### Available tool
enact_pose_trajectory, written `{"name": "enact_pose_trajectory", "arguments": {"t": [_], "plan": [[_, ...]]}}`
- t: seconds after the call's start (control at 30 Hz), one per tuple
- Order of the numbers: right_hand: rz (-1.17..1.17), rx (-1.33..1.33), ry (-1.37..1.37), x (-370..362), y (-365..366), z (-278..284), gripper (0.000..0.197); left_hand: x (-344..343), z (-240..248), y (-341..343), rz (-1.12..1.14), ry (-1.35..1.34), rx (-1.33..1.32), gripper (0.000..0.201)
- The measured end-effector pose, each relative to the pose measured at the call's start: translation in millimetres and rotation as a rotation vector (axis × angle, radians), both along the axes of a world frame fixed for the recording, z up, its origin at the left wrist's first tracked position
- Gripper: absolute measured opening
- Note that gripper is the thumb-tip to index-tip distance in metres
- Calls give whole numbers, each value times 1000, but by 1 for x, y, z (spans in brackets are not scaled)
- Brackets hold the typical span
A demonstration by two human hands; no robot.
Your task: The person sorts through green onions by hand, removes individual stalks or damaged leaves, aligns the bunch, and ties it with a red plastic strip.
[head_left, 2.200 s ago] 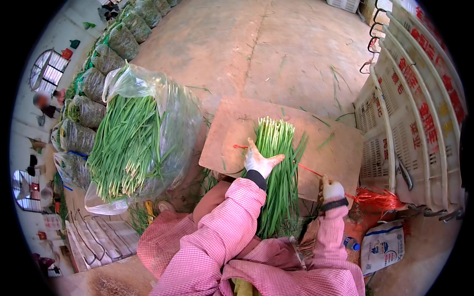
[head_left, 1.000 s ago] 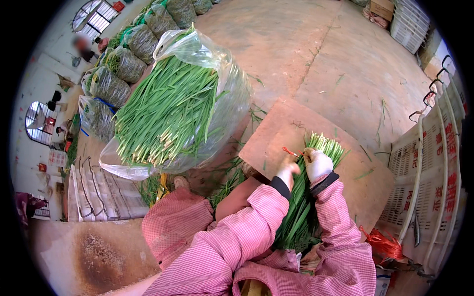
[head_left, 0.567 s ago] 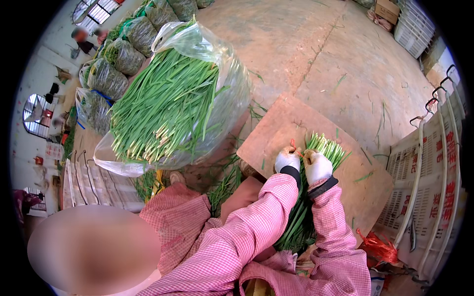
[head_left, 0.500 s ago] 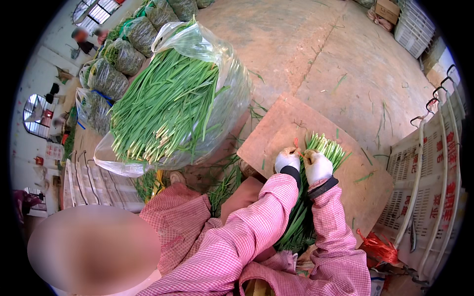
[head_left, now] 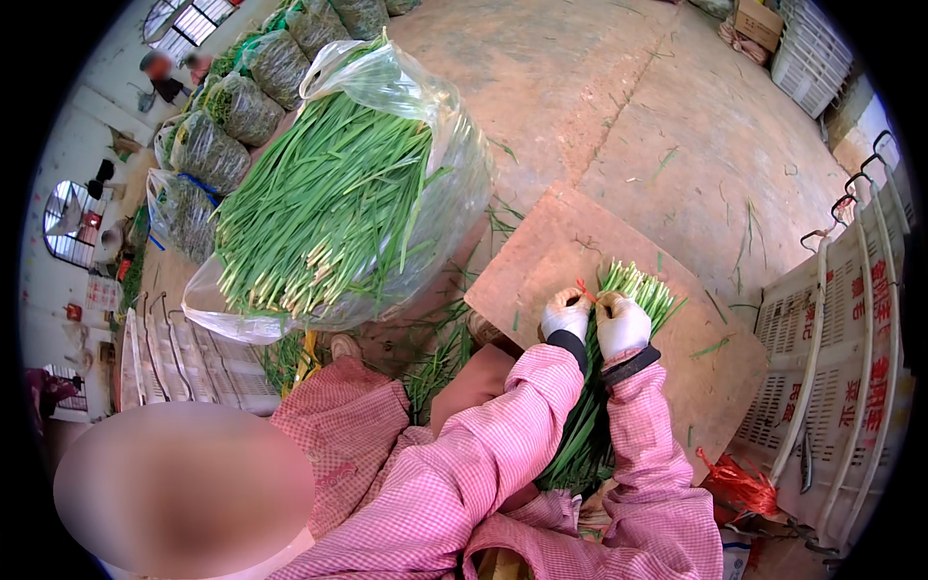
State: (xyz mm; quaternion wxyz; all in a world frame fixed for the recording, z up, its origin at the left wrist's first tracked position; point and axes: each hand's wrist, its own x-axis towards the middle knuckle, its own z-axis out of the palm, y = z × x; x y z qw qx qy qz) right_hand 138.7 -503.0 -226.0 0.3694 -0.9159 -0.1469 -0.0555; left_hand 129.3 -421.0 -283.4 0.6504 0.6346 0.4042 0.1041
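Running lengthwise forward, the green bunch (head_left: 580,449) is lying beneath the right hand (head_left: 623,327), the nearer one, which is pressing fingertips together; just left, the left hand (head_left: 566,313) is pinching red string (head_left: 584,288); pale stems (head_left: 642,281) are pointing across the board (head_left: 541,249).

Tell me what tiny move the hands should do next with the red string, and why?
Perhaps gently pull the red string snug: its end pokes up at the left hand's fingertips, and the right hand is close beside it, against the green bundle. Whether it's knotted is hidden.
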Motion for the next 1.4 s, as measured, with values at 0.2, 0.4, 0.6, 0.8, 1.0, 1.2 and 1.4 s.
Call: {"name": "enact_pose_trajectory", "arguments": {"t": [0.2, 0.4, 0.6, 0.8, 1.0, 1.2, 1.4], "plan": [[-44, 19, -12, -4, 1, 5, 6, -9, 11, -4, -27, -164, 1, 10], [-70, 126, -73, -7, 2, 3, 9, -11, 4, -6, -62, -176, 296, 7], [-93, 138, -106, -7, 0, -3, 11, -13, -1, -7, -127, -274, 379, 6], [-71, 75, -99, -9, 4, 5, 12, -18, -4, -6, -95, -374, 115, 12], [-52, 101, -82, -9, 2, 6, 12, -19, 20, 1, -13, -295, -507, 14], [-15, 84, -168, -8, -3, -2, 12, -20, 47, 0, -23, -225, -532, 13], [-270, 958, 234, -43, -55, 24, 46, -22, 18, 24, -260, -373, -434, 13]]}}
